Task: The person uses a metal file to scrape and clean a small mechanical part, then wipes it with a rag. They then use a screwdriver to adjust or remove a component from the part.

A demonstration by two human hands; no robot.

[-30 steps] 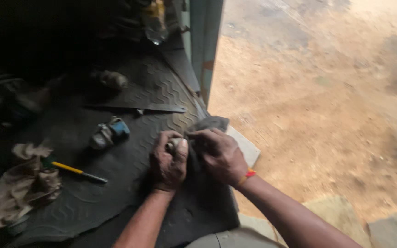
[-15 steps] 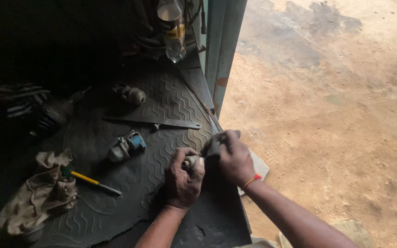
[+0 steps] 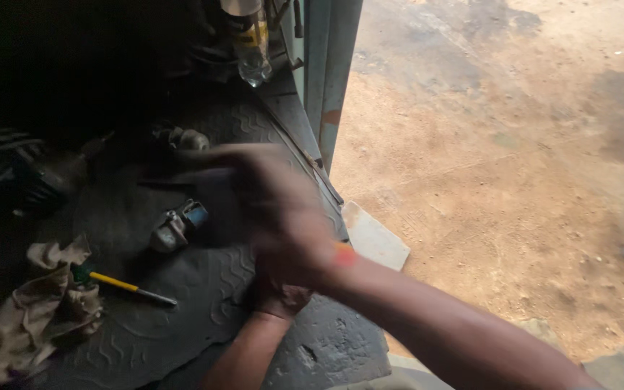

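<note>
My blurred right hand (image 3: 269, 209) crosses the black ribbed rubber mat (image 3: 182, 339), its grip unreadable, fingertips beside a small grey metal part (image 3: 176, 227); my left hand (image 3: 277, 297) is mostly hidden.

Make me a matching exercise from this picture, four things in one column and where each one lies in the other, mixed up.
Things:
1. screwdriver
2. bottle
3. rag
4. right hand

Places:
A. top, beside the door frame
B. bottom left corner of the mat
C. blurred, above the middle of the mat
D. on the mat, just right of the rag

Pairs: 1-D, 2-A, 3-B, 4-C
</note>
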